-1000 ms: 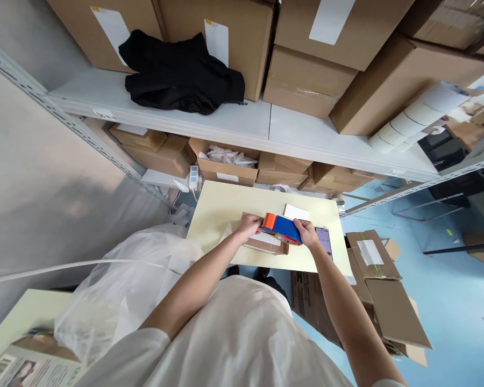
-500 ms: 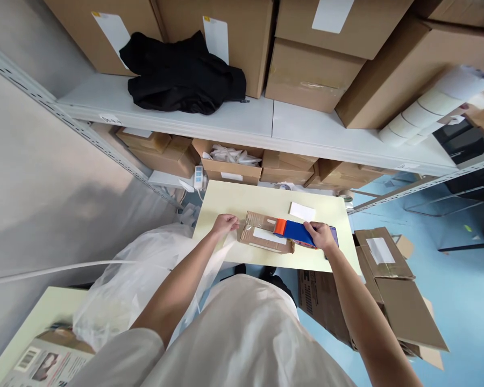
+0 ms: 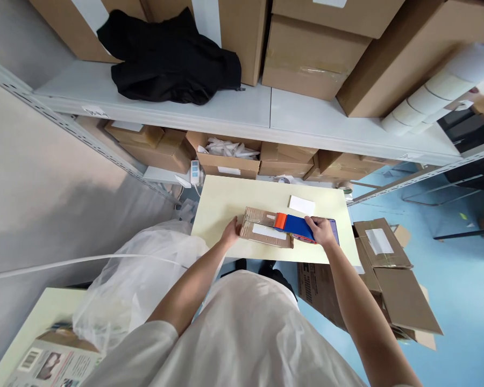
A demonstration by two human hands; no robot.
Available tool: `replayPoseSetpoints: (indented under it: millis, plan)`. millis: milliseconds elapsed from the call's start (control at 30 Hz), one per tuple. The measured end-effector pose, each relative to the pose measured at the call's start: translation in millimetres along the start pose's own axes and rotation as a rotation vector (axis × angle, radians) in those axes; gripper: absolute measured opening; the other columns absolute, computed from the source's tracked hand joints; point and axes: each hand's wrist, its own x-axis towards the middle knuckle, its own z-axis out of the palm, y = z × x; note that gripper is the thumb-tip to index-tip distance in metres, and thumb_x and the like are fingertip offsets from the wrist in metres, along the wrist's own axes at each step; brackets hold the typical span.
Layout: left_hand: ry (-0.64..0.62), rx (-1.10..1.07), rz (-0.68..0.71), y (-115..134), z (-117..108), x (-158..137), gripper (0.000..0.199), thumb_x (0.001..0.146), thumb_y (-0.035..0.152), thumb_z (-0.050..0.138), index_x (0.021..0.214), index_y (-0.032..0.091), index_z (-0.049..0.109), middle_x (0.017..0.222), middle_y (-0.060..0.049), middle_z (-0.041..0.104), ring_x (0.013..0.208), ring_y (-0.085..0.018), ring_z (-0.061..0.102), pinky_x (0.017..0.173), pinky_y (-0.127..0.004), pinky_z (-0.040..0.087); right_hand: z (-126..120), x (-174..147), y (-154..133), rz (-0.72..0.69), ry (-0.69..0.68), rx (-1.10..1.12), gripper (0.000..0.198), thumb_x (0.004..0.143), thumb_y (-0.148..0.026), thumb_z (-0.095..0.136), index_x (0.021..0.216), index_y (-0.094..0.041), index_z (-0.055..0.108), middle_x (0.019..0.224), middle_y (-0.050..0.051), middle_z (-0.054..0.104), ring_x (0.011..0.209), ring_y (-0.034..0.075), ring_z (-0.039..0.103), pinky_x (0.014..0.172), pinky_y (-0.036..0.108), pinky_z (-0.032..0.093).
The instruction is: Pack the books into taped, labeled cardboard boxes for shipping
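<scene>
A small cardboard box (image 3: 262, 241) with a white label (image 3: 268, 232) lies on the pale yellow table (image 3: 221, 193). My left hand (image 3: 230, 232) is closed against the box's left end, its fingertips partly hidden there. My right hand (image 3: 321, 231) grips a blue and orange tape dispenser (image 3: 298, 226), whose orange head rests over the right part of the box top. Partly behind that hand lies a phone (image 3: 334, 228). A stack of white paper (image 3: 302, 205) sits just beyond the dispenser.
Shelving (image 3: 165, 115) with cardboard boxes and a black garment (image 3: 173, 59) stands beyond the table. White rolls (image 3: 423, 99) lie on the shelf at right. Clear plastic wrap (image 3: 145, 274) bulges at left. Opened cartons (image 3: 403, 290) are on the floor at right, a second table (image 3: 44, 312) lower left.
My left hand has moved from just off the box's left end to right against it. The tape dispenser stays in my right hand at nearly the same place. The camera view has shifted slightly.
</scene>
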Motion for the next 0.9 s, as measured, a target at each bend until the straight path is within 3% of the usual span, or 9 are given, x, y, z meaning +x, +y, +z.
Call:
replayPoseSetpoints:
  millis: [100,167,233,267,367,467,600,800,900]
  plan:
    - [-0.011,0.14,0.16,16,-12,0,0.056,0.083,0.047,0.058,0.13,0.019,0.048,0.141,-0.013,0.042,0.13,-0.03,0.039,0.107,-0.048,0.033,-1,1,0,-0.009,-0.021,0.002,0.052,0.08,-0.061,0.043,0.048,-0.021,0.032,0.046,-0.003,0.031,0.045,0.009,0.028,0.044,0.025,0.024]
    - [-0.18,0.4,0.407,35,-12,3,0.09,0.068,0.06,0.067,0.14,0.015,0.036,0.151,-0.017,0.026,0.14,-0.036,0.018,0.114,-0.051,0.015,-2,2,0,-0.006,-0.04,0.001,0.053,0.079,-0.063,0.042,0.048,-0.021,0.032,0.046,-0.003,0.031,0.045,0.009,0.028,0.044,0.025,0.025]
    - [-0.401,0.749,0.67,54,-4,7,0.117,0.053,0.065,0.072,0.145,0.012,0.024,0.153,-0.021,0.019,0.142,-0.04,0.009,0.113,-0.055,0.004,-4,3,-1,0.005,-0.072,-0.001,0.054,0.079,-0.065,0.041,0.048,-0.021,0.032,0.046,-0.003,0.032,0.045,0.01,0.029,0.044,0.026,0.026]
    - [-0.468,0.886,0.733,62,2,10,0.123,0.048,0.064,0.074,0.146,0.011,0.02,0.152,-0.023,0.02,0.141,-0.04,0.009,0.112,-0.056,0.001,-5,3,-1,0.008,-0.09,-0.006,0.054,0.079,-0.065,0.04,0.048,-0.021,0.033,0.046,-0.003,0.033,0.045,0.01,0.029,0.044,0.026,0.026]
    - [-0.524,1.1,0.723,72,15,15,0.125,0.048,0.054,0.076,0.147,0.01,0.014,0.145,-0.023,0.033,0.137,-0.038,0.023,0.111,-0.055,0.0,-7,5,-6,-0.018,-0.124,-0.042,0.055,0.08,-0.065,0.039,0.048,-0.021,0.033,0.047,-0.002,0.033,0.046,0.01,0.03,0.045,0.025,0.027]
    - [-0.515,1.132,0.677,70,16,17,0.12,0.051,0.048,0.074,0.147,0.009,0.012,0.141,-0.022,0.038,0.13,-0.037,0.034,0.111,-0.054,0.003,-9,8,-12,-0.049,-0.133,-0.085,0.055,0.081,-0.065,0.038,0.047,-0.021,0.031,0.046,-0.002,0.032,0.048,0.01,0.03,0.047,0.025,0.028]
    - [-0.515,1.146,0.654,68,10,17,0.118,0.052,0.045,0.07,0.146,0.006,0.011,0.139,-0.023,0.039,0.127,-0.037,0.035,0.11,-0.051,0.007,-18,13,-10,-0.072,-0.188,-0.123,0.054,0.081,-0.063,0.04,0.048,-0.021,0.035,0.047,-0.002,0.035,0.048,0.01,0.032,0.049,0.025,0.029]
    - [-0.487,1.19,0.611,69,-10,25,0.116,0.051,0.041,0.069,0.146,0.003,0.012,0.138,-0.024,0.039,0.124,-0.038,0.036,0.107,-0.046,0.014,-50,19,27,-0.103,-0.214,-0.145,0.052,0.075,-0.064,0.051,0.049,-0.02,0.045,0.048,-0.001,0.045,0.049,0.011,0.04,0.05,0.025,0.031]
    - [-0.464,1.221,0.547,68,-23,31,0.119,0.05,0.042,0.069,0.145,0.0,0.012,0.137,-0.025,0.04,0.124,-0.039,0.037,0.108,-0.046,0.014,-51,31,47,-0.083,-0.2,-0.198,0.053,0.074,-0.066,0.05,0.049,-0.02,0.046,0.046,-0.001,0.045,0.047,0.011,0.039,0.05,0.026,0.032]
